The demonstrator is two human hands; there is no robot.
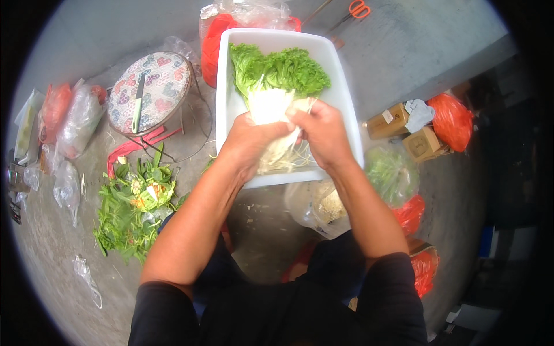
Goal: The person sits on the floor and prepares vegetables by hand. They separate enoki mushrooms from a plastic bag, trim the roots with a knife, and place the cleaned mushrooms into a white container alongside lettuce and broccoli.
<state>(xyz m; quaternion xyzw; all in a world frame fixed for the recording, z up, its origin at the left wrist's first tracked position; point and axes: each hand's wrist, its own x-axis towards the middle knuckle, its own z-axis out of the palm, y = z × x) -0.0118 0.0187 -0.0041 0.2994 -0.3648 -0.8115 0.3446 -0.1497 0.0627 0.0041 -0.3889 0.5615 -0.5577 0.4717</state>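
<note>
A pale bunch of enoki mushrooms point(270, 107), partly washed out by glare, is held above a white plastic tub point(350, 109). My left hand point(249, 141) is closed around the bunch from the left side. On the right, my right hand point(323, 131) pinches at the same bunch, its thumb close to the left thumb. Green leafy lettuce point(281, 68) lies in the far end of the tub. Thin loose strands point(283, 160) hang or lie below my hands, near the tub's front wall.
A round stool point(161, 86) bearing a knife point(139, 104) stands left. Vegetable trimmings point(135, 199) lie on the floor. Plastic bags point(81, 124) sit far left. A bag of greens point(392, 176), cardboard boxes point(388, 121) and red bags point(451, 121) are right; orange-handled scissors point(359, 8) lie behind.
</note>
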